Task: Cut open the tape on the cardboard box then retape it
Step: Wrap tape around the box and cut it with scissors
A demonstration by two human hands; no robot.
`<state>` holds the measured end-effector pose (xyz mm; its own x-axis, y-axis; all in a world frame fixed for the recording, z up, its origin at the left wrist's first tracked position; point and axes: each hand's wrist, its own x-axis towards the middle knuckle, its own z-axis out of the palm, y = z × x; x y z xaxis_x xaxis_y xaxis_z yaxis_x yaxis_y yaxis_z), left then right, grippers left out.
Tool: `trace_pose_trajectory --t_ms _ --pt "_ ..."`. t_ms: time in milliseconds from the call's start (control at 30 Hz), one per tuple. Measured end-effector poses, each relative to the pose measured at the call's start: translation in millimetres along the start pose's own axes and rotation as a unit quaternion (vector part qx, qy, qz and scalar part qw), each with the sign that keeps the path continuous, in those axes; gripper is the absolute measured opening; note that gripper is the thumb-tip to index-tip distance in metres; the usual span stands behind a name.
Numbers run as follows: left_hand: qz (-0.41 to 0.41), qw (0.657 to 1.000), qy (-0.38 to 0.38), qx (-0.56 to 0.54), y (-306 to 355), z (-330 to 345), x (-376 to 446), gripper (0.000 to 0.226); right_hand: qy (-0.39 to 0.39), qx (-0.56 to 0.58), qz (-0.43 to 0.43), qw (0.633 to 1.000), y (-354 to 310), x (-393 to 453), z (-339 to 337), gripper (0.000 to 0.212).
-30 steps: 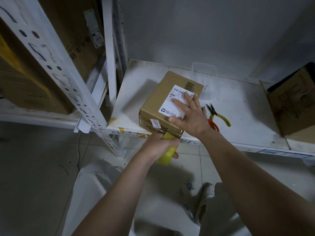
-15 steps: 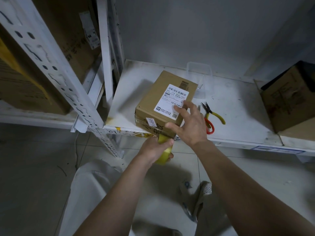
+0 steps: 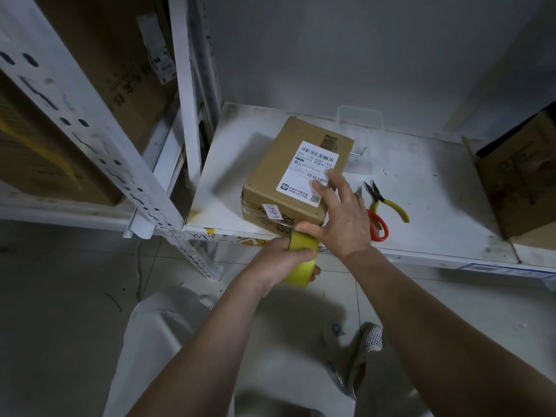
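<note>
A small brown cardboard box (image 3: 288,164) with a white shipping label lies at the front edge of a white shelf (image 3: 436,206). My left hand (image 3: 276,260) grips a yellow roll of tape (image 3: 302,263) just below the box's near face. My right hand (image 3: 340,218) rests on the box's near right corner, fingers spread over the label and thumb pressed against the near face by the roll. Clear tape wrinkles across the near face of the box.
Red-handled scissors (image 3: 377,225) and yellow-handled pliers (image 3: 388,201) lie on the shelf right of the box. A clear plastic container (image 3: 359,127) stands behind it. A larger cardboard box (image 3: 523,179) sits at the far right. White rack uprights (image 3: 90,139) and stored cartons stand to the left.
My right hand slid from the top of the label down to the box's near right corner. The tape roll in my left hand stayed at the near face, dropping slightly.
</note>
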<state>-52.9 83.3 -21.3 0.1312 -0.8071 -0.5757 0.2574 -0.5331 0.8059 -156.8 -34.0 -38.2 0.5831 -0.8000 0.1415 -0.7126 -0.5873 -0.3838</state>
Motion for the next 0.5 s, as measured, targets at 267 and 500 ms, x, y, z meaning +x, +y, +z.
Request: trace_pose_trajectory --t_ms 267,500 --pt "-0.034 0.997 0.062 0.017 -2.1 2.7 5.4 0.006 0.01 -0.001 0.002 1.0 1.0 0.4 3.0 0.087" --pt "-0.045 0.997 0.063 -0.017 0.6 2.8 0.6 0.016 0.008 0.06 -0.013 0.998 3.9 -2.9 4.3 0.085"
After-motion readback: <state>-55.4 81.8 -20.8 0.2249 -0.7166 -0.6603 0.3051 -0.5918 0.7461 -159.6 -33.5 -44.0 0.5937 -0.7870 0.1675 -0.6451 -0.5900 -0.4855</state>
